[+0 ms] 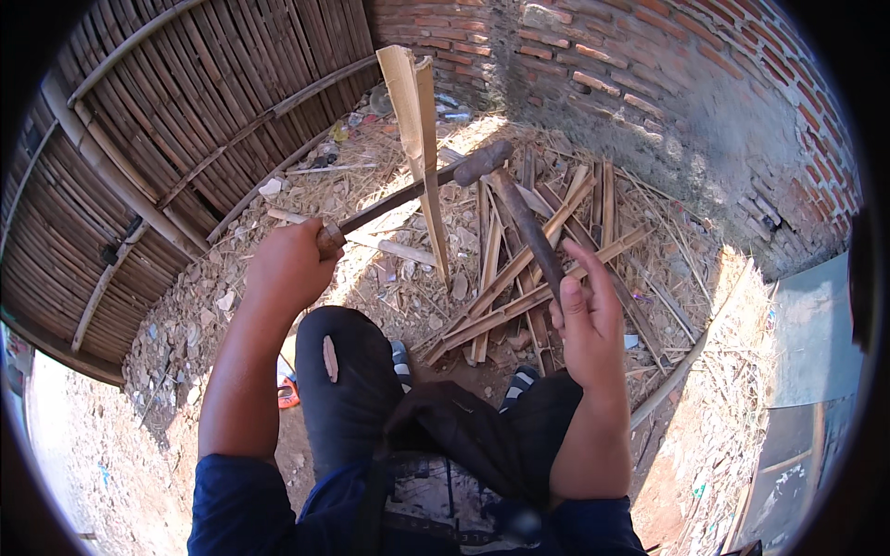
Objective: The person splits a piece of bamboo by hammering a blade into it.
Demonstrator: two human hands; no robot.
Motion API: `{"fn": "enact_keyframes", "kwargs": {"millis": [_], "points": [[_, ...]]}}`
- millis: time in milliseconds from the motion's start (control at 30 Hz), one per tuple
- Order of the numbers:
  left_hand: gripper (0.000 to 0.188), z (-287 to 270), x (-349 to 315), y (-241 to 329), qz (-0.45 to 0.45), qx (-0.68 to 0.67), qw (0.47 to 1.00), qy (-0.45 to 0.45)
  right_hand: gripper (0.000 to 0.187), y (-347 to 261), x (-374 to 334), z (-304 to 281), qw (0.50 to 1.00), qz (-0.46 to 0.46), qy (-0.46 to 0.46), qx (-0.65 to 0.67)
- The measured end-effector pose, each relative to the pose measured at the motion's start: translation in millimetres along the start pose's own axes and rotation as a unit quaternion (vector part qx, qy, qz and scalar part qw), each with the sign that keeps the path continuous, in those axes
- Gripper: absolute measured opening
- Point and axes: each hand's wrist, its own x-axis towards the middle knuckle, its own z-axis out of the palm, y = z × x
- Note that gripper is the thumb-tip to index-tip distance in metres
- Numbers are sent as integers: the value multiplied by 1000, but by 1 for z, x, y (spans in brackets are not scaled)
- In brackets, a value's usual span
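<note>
My left hand is closed round the wooden handle of a long machete, its dark blade slanting up to the right. The blade crosses an upright split bamboo piece and seems lodged in it, with the tip showing on the far side. My right hand holds a hammer by the lower handle, index finger partly stretched out. The hammer's head lies over the blade's tip; I cannot tell whether they touch. The bamboo's lower end reaches the ground in front of my knees.
Several split bamboo strips lie criss-crossed in a pile ahead to the right. A brick wall and a bamboo-slat wall meet behind. Rubble covers the ground. An orange object sits beside my left knee; grey sheeting stands at right.
</note>
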Motion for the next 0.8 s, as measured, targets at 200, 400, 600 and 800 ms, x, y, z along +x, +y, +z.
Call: {"fn": "enact_keyframes", "kwargs": {"millis": [200, 400, 600, 800], "points": [[34, 1, 0, -4, 1, -7, 1000, -14, 45, -36, 11, 4, 977, -201, 63, -35], [33, 2, 0, -1, 9, 0, 1000, -17, 47, 10, 24, 23, 943, -170, 1, -286], [30, 1, -4, -15, 22, 10, 1000, -10, 44, -31, 23, 16, 955, -140, 60, -254], [32, 8, -6, -10, 18, -27, 999, -40, 37, -39, 18, 27, 958, -168, 111, -204]]}}
